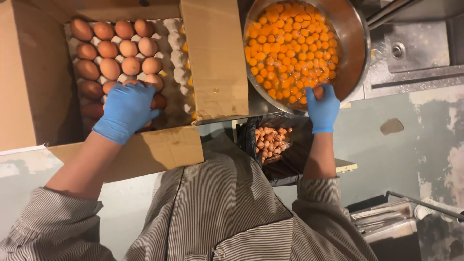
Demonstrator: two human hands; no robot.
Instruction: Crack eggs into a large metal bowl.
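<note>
Your right hand [322, 110] grips an egg [318, 92] at the bowl's [355, 43] near rim; left hand [126, 110], fingers spread, rests on tray eggs [108, 48] far left.

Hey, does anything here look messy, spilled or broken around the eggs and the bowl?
Nothing looks spilled. The metal bowl holds whole yolks, the brown eggs sit orderly in their tray, and broken shells are contained in the black bag. The right hand holds an egg at the bowl's rim; the left hand rests on the eggs.
</note>
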